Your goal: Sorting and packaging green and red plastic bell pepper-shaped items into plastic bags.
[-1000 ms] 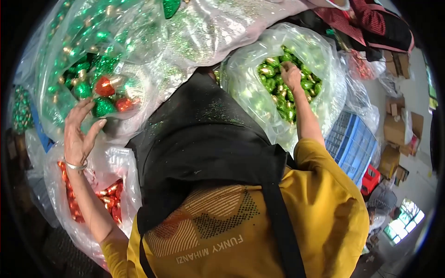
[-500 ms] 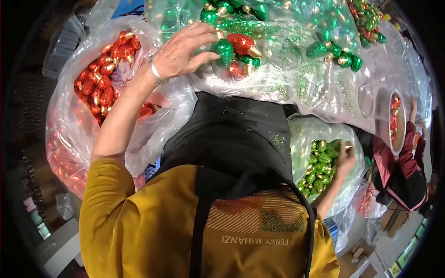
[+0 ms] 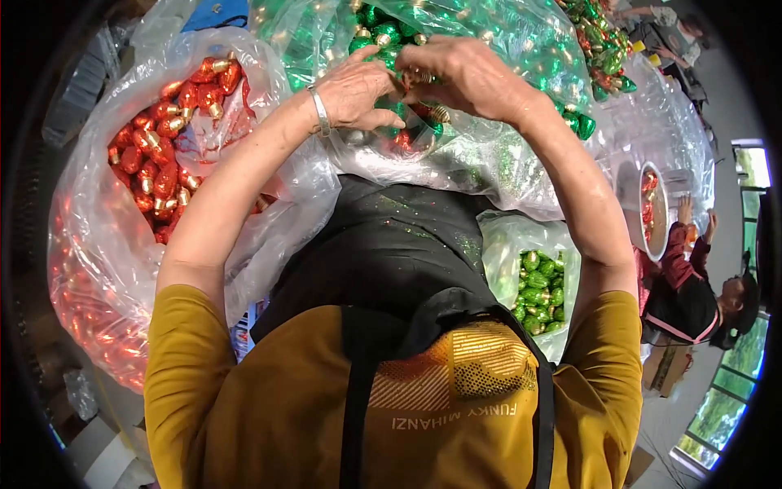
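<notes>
both hands are together at the front edge of the bench, over a small cluster of glittery bulb-shaped ornaments (image 3: 403, 140), red and green with ridged gold bases, lying close beneath the fingers. the left hand (image 3: 358, 91), a silvery bracelet (image 3: 320, 112) at its wrist, comes in with its thumb spread away from its fingers, and its fingertips almost meet those of the right hand. the right hand (image 3: 468, 75) is bent over from the other side with its fingers curled downward; gold bases show just under it, but i cannot tell whether either hand is pinching a piece (the fingers themselves hide the spot where they come together). the bench (image 3: 521, 183) is covered in clear, crinkled plastic sprinkled with green glitter, and more green ornaments (image 3: 387, 33) sit just beyond the hands. to the left of the person a large clear bag (image 3: 90, 236) gapes around shiny red ornaments (image 3: 155, 167); to the right, below the right forearm, a smaller bag (image 3: 498, 236) holds bright green ones. farther right stands a white-rimmed bowl (image 3: 661, 204) with red pieces in it, near a co-worker (image 3: 688, 285) in dark red sleeves. glitter also specks the person's black apron (image 3: 391, 228).
</notes>
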Demonstrator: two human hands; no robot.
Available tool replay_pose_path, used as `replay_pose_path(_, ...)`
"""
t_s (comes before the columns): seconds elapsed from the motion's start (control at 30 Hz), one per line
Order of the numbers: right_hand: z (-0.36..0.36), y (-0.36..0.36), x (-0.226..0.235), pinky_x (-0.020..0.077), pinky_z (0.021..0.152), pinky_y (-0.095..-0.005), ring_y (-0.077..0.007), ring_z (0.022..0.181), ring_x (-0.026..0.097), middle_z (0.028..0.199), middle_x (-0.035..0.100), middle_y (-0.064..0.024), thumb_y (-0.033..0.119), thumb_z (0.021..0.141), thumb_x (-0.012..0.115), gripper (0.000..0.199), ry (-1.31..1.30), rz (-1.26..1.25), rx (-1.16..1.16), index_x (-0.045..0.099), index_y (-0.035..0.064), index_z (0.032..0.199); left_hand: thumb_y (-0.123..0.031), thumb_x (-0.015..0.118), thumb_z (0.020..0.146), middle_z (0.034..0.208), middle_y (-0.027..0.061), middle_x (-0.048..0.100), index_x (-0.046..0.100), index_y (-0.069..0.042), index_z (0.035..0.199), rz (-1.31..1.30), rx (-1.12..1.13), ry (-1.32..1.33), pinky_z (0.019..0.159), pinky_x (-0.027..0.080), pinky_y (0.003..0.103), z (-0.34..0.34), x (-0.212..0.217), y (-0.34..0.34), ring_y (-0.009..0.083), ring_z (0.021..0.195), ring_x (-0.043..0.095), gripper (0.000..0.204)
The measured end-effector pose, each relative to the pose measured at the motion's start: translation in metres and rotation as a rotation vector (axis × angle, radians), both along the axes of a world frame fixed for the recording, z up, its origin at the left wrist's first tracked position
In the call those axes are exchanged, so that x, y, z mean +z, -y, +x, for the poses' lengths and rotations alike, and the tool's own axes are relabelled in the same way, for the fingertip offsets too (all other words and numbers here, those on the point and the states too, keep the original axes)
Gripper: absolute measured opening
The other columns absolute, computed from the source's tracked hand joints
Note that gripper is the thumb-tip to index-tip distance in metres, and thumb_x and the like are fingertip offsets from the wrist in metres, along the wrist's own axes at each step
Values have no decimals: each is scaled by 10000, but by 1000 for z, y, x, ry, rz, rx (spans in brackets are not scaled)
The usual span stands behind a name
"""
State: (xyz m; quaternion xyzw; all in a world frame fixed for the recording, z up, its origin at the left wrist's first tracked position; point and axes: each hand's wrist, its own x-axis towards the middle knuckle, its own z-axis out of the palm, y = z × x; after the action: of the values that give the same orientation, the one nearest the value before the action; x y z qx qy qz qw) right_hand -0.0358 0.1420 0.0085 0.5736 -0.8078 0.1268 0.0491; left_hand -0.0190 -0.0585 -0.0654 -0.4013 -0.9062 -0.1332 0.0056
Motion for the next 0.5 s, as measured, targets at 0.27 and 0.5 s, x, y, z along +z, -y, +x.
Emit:
replay_pose_path(0.27,-12,-3,-23,456,742,-395,-321,794,613,879,660,-130,336,934,472,361,442,232,-46,594,13,1038,-187,639,714,962,128,573,578,-31,924,349,-57,17,1096,222,452,0,-8,16,295,998,531,268)
replay_pose_path(0.5,-25,-13,-38,479,758,-359,-227,828,631,911,665,-134,178,886,581,263,896,107,-46,612,13,1089,-119,598,700,970,130,555,543,-21,857,485,-118,-88,1093,236,451,0,-19,14,312,989,523,193)
